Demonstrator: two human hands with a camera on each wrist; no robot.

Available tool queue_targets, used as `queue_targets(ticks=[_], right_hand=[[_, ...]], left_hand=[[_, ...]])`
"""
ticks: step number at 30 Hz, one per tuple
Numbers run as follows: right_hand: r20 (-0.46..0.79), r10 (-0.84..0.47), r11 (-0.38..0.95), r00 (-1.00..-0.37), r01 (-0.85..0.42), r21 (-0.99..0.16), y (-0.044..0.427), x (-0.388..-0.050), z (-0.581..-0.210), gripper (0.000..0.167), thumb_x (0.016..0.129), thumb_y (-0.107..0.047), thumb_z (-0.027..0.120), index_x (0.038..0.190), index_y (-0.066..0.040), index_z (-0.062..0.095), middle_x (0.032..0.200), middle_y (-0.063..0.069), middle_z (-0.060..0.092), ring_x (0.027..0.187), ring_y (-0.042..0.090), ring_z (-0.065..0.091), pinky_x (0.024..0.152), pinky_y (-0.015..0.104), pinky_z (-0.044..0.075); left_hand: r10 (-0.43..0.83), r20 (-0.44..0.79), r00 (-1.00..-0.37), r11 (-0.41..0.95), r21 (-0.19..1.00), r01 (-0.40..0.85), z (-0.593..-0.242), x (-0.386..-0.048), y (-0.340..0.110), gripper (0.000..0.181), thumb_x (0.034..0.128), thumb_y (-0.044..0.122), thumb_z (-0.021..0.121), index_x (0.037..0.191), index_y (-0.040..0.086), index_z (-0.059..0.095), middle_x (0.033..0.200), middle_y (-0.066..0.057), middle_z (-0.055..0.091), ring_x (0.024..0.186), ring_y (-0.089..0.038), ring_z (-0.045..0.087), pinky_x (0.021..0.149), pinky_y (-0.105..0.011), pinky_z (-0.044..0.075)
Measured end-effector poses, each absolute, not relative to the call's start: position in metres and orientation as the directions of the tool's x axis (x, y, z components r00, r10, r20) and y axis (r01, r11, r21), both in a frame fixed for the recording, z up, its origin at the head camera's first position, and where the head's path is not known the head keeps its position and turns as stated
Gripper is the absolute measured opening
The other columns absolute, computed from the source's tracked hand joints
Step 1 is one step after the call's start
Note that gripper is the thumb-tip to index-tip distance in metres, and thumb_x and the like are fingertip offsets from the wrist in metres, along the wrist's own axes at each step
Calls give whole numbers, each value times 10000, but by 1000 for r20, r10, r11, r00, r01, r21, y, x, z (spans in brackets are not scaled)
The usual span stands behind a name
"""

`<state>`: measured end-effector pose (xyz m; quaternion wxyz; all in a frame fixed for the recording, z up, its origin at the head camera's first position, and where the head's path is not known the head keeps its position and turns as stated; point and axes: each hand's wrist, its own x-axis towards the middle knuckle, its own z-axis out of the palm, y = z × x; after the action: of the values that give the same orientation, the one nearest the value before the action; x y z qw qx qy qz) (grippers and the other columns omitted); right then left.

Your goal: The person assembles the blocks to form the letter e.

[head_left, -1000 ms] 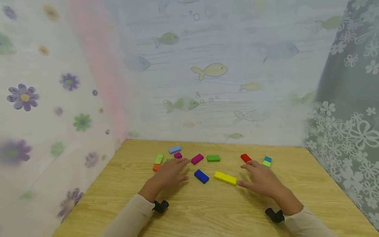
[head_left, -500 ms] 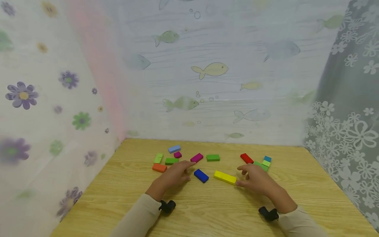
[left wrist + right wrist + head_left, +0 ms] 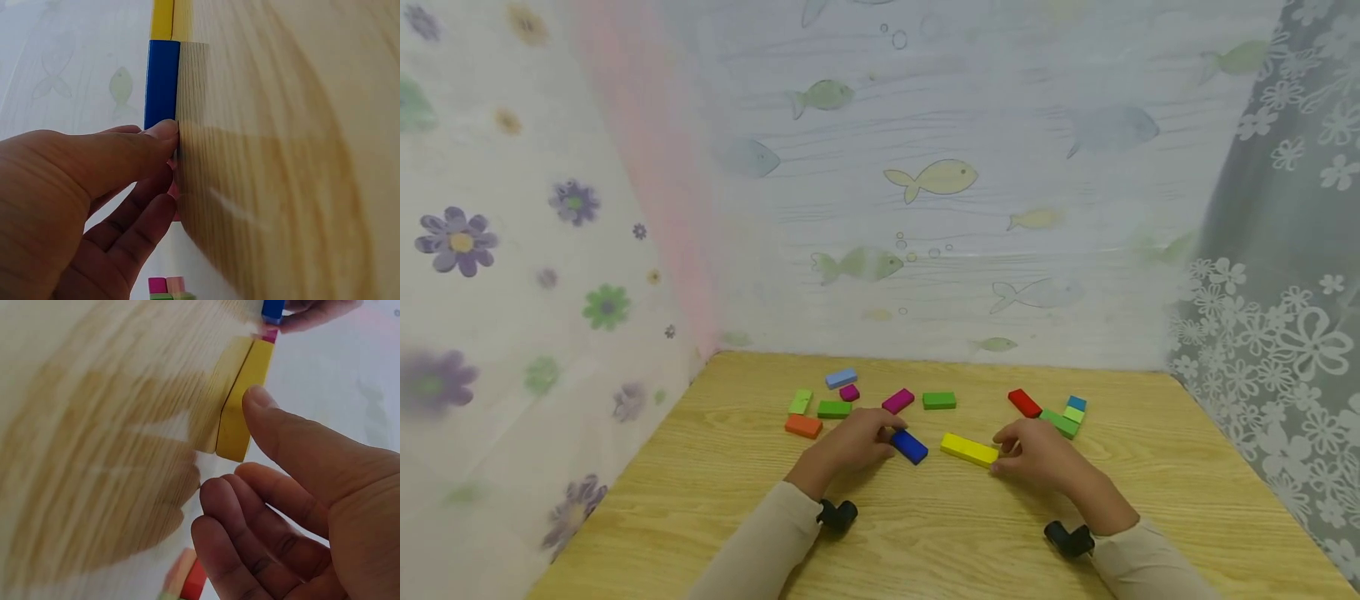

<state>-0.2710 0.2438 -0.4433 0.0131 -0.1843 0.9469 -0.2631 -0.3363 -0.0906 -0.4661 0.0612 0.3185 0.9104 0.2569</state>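
A dark blue block [image 3: 910, 447] lies on the table left of a longer yellow block [image 3: 969, 450]. My left hand [image 3: 857, 442] pinches the blue block's left end between thumb and index finger. In the left wrist view the thumb [image 3: 164, 129] lies on the end of the block, and the index fingertip is hidden behind it. My right hand [image 3: 1037, 454] is at the yellow block's right end, fingers loosely bent. In the right wrist view its thumb [image 3: 259, 397] overlaps the block's edge, while the other fingertips sit just past the end, apart from it.
Behind the hands lie a magenta block [image 3: 898, 401], a green block [image 3: 939, 401] and a red block [image 3: 1024, 403]. At left are an orange block [image 3: 803, 427] and several others; at right, a green block [image 3: 1060, 423] beside a small blue-and-lime piece [image 3: 1075, 409]. A fish-print curtain [image 3: 940, 250] hangs behind.
The left hand has moved right and down to the blue block and taken its end. The right hand has moved slightly left to the yellow block, its fingers drawing closer together. Both blocks stay put.
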Motion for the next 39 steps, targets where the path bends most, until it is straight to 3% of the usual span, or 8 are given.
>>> queue_targets(ticks=[9, 24, 39], right_hand=[[61, -365, 791, -929, -344, -506, 242, -273, -445, 265, 838, -228, 871, 1049, -88, 791, 908, -63, 739, 816, 63, 655, 730, 259, 567], [101, -408, 768, -907, -401, -499, 244, -274, -447, 244, 856, -209, 853, 1053, -82, 785, 902, -74, 733, 790, 30, 641, 709, 219, 547], [32, -449, 717, -893, -382, -584, 244, -266, -447, 244, 866, -240, 849, 1071, -124, 784, 916, -94, 731, 799, 46, 655, 720, 204, 555]], left_hand=[[599, 42, -800, 675, 512, 532, -461, -334, -90, 320, 903, 135, 813, 1218, 124, 755, 1065, 39, 741, 900, -65, 637, 869, -267, 562], [579, 31, -815, 648, 589, 483, -456, -322, -103, 257, 768, 239, 935, 955, 152, 781, 821, 103, 682, 742, -50, 619, 714, -229, 538], [567, 16, -824, 613, 659, 435, -451, -308, -106, 232, 773, 235, 932, 930, 177, 771, 840, 103, 704, 769, -62, 645, 725, -247, 552]])
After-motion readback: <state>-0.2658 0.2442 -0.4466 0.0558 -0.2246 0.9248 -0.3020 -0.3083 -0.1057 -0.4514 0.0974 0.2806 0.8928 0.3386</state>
